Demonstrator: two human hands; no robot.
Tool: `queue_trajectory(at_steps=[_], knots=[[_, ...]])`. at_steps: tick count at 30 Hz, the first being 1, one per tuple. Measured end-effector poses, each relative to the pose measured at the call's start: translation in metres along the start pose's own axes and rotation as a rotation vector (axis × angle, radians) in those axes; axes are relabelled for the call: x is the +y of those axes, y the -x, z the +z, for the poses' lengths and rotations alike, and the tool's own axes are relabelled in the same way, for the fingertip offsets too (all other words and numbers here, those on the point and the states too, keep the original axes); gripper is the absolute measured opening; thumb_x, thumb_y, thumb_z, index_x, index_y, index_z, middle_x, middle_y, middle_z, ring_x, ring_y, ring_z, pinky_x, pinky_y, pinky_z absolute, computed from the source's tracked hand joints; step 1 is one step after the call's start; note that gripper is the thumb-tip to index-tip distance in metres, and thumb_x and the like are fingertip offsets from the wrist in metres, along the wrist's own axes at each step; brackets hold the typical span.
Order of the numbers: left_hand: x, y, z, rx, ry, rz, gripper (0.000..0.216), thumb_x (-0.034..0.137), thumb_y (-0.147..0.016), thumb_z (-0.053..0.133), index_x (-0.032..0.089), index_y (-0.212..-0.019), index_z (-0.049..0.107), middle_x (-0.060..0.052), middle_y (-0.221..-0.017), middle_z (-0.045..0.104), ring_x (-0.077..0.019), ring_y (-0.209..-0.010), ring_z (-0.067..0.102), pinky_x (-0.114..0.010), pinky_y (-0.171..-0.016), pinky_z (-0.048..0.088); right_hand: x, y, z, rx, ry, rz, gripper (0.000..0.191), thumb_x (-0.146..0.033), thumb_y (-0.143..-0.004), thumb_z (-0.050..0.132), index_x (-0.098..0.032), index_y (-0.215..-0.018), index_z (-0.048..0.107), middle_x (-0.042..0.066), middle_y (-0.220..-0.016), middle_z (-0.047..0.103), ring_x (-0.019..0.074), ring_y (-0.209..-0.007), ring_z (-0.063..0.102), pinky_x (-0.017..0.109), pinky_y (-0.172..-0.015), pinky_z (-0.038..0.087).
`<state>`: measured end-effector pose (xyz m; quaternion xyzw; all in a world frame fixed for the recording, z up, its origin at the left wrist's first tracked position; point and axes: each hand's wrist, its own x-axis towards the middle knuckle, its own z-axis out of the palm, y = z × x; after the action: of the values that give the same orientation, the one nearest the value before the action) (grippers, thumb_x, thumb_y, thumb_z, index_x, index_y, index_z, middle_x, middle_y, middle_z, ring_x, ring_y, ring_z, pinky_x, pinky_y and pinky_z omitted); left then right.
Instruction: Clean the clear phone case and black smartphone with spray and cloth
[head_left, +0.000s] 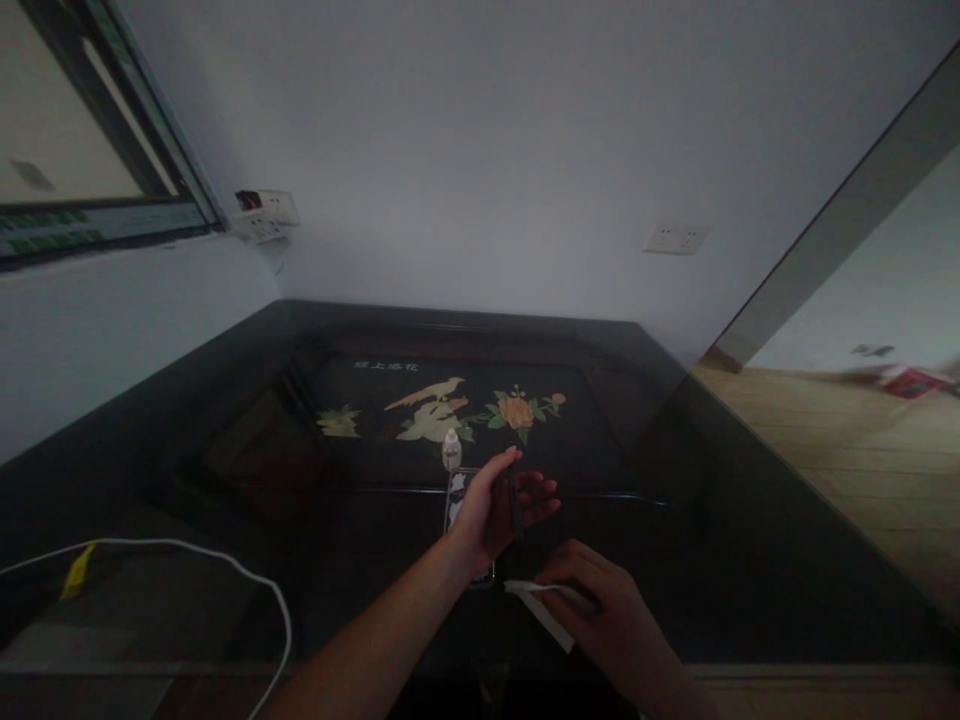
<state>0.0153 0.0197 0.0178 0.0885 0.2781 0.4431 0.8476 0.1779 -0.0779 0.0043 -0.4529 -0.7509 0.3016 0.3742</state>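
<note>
Pale walls meet in a corner behind a dark glossy lacquered surface [675,480], whose middle bears an inlaid panel of a cream bird and an orange flower [450,410]. Near the centre of the frame the left hand [487,515] is raised just over the surface. Its fingers [538,500] are half curled, and with the thumb they grip a slim dark stick-like object [514,515] that stands nearly upright in the hand — what it is cannot be told in the dim light. Just below and right of it, the right hand [600,610] rests low near the front edge, fingers closed in a pinch on a white paper strip [541,608] that juts out to the left and slants down towards the bottom of the frame. The two hands are close but not touching. Directly behind the left hand stands a small pale bottle with a rounded cap [451,450], upright at the lower edge of the inlaid panel. Below it a flat patterned phone-like slab [455,498] lies on the surface, largely hidden by the left hand. At lower left a white cable [225,565] curves across the surface and carries a yellow tag [77,572]. White wall sockets [675,238] sit on the back wall, and a dark-framed window [90,180] fills the upper left. At the right edge — beyond the surface — a light wooden floor [847,440] shows.
</note>
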Motion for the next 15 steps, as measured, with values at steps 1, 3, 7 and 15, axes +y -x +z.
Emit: queue_trajectory(at_steps=[1,3,7,15], knots=[[0.0,0.0,0.001,0.003,-0.003,-0.002,0.024,0.037,-0.091,0.068,0.016,-0.104,0.064,-0.008,-0.084,0.073,-0.0263,-0.086,0.075,-0.046,-0.086,0.06,-0.004,0.0,-0.005,-0.01,-0.015,-0.015,0.006,-0.02,-0.095,0.065,-0.022,-0.093,0.071,0.003,-0.086,0.07,0.0156,-0.079,0.069,0.024,-0.071,0.054],[0.0,0.001,0.002,0.005,-0.008,-0.006,0.024,0.037,-0.091,0.069,0.016,-0.101,0.065,-0.008,-0.084,0.073,-0.0261,-0.085,0.075,-0.045,-0.085,0.06,-0.014,-0.003,-0.015,0.012,-0.037,-0.066,0.006,-0.019,-0.095,0.066,-0.022,-0.093,0.07,0.004,-0.087,0.07,0.0162,-0.079,0.069,0.025,-0.071,0.055],[0.0,0.003,0.002,-0.024,-0.01,0.007,0.022,0.036,-0.09,0.069,0.017,-0.102,0.066,-0.008,-0.085,0.073,-0.0257,-0.086,0.075,-0.045,-0.085,0.06,-0.033,-0.014,-0.025,0.143,-0.032,-0.184,0.009,-0.016,-0.091,0.069,-0.023,-0.096,0.069,0.004,-0.086,0.072,0.0176,-0.079,0.07,0.027,-0.069,0.056],[-0.001,-0.002,-0.004,-0.034,-0.007,-0.02,0.025,0.037,-0.088,0.072,0.018,-0.103,0.067,-0.007,-0.084,0.074,-0.0255,-0.086,0.075,-0.042,-0.084,0.06,-0.029,-0.025,-0.006,0.112,0.009,-0.177,0.01,-0.016,-0.093,0.067,-0.024,-0.098,0.07,0.003,-0.089,0.07,0.0158,-0.08,0.07,0.025,-0.072,0.056]])
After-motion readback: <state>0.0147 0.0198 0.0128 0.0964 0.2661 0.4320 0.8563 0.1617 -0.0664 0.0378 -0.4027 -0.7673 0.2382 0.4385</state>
